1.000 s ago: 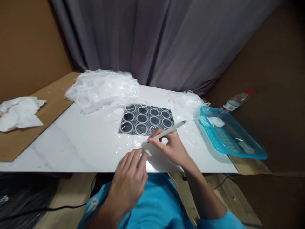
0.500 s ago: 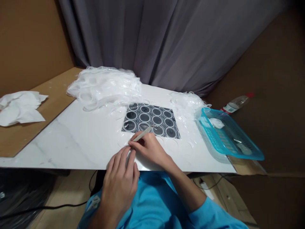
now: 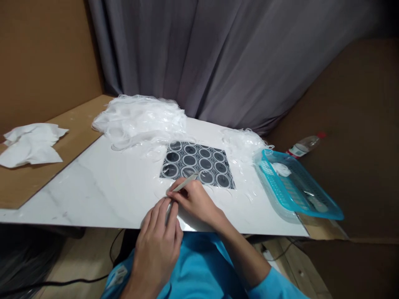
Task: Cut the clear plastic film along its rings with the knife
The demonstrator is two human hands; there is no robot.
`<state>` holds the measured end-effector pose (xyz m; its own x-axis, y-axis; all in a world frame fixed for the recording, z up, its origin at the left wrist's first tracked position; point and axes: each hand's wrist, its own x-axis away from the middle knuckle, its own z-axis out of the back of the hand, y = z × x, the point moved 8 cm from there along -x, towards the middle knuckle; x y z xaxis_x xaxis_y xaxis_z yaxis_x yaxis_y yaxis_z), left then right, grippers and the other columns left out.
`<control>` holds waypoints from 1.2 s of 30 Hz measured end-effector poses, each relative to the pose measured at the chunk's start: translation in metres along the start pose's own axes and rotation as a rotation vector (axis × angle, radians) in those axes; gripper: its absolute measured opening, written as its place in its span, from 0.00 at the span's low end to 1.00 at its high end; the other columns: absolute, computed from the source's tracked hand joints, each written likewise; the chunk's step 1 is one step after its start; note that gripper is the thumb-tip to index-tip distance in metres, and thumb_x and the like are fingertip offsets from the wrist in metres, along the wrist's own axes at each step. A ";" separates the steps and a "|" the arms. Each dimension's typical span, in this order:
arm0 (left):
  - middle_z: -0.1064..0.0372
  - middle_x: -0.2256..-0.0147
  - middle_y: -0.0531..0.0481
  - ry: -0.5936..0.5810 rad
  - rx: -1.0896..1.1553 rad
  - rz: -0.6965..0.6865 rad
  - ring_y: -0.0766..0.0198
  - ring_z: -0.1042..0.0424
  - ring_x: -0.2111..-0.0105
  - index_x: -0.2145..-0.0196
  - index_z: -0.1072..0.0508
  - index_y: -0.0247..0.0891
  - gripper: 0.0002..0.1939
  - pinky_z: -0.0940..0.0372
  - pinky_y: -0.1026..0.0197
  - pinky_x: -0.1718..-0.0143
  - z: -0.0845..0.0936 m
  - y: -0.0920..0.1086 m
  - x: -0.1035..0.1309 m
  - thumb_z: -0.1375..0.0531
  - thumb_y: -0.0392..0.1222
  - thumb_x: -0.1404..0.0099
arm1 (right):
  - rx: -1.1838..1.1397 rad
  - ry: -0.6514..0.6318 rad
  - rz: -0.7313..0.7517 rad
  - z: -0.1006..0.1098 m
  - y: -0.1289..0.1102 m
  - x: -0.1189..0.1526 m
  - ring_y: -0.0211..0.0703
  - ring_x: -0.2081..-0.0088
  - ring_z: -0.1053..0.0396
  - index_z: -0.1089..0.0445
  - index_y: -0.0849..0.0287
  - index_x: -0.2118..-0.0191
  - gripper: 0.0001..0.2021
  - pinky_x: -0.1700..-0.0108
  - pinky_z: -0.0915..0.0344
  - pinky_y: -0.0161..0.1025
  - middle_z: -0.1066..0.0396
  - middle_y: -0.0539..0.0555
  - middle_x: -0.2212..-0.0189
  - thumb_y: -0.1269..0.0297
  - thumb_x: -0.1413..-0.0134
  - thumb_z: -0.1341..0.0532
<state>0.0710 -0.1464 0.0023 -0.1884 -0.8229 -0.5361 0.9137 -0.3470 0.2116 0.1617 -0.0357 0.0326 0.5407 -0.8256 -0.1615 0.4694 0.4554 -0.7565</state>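
Observation:
My right hand (image 3: 195, 199) is closed in a pinch around a slim pale stick-like tool (image 3: 186, 182), whose upper end slants up to the right past the knuckles. The tool's lower tip is hidden by the fingers. Close beside it, my left hand (image 3: 160, 232) lies on the tabletop with its fingers stretched forward, fingertips meeting the right fingertips. A pale strip shows between the left fingers; I cannot make out what it is. Just beyond the hands lies a dark sheet (image 3: 205, 153) printed with rows of white rings, with clear film pieces over part of it.
A heap of clear and white plastic rings (image 3: 143, 116) is at the back left, a smaller pile (image 3: 240, 141) at the back right. A blue basket (image 3: 299, 203) stands at right beside a bottle (image 3: 307, 145). Crumpled tissues (image 3: 33, 143) lie on cardboard at left.
The view has tilted slightly, so the table sits a little lower in the picture. Both hands keep nearly the same place and pose, with the tool still in the right hand.

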 end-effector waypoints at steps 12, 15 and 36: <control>0.28 0.35 0.30 0.030 -0.018 0.012 0.41 0.27 0.38 0.33 0.29 0.30 0.22 0.33 0.42 0.37 -0.001 -0.001 0.002 0.45 0.35 0.21 | 0.295 -0.186 0.241 0.002 -0.020 -0.004 0.46 0.55 0.27 0.26 0.55 0.58 0.04 0.58 0.35 0.37 0.24 0.56 0.55 0.70 0.27 0.37; 0.28 0.35 0.30 0.023 -0.005 0.010 0.41 0.27 0.38 0.33 0.29 0.29 0.23 0.34 0.41 0.37 0.000 -0.001 0.003 0.46 0.36 0.21 | 0.117 -0.156 0.184 0.005 -0.013 -0.007 0.46 0.54 0.24 0.24 0.55 0.57 0.08 0.51 0.31 0.40 0.22 0.55 0.55 0.64 0.23 0.39; 0.29 0.32 0.35 0.010 0.026 0.047 0.44 0.29 0.35 0.30 0.29 0.34 0.25 0.35 0.43 0.36 -0.003 -0.004 0.003 0.46 0.36 0.21 | -0.093 -0.072 0.072 0.006 0.000 -0.011 0.47 0.57 0.23 0.20 0.56 0.58 0.07 0.53 0.29 0.41 0.20 0.55 0.59 0.63 0.26 0.35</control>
<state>0.0681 -0.1466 -0.0028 -0.1419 -0.8339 -0.5333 0.9116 -0.3200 0.2579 0.1597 -0.0244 0.0377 0.6213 -0.7640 -0.1742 0.3621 0.4771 -0.8008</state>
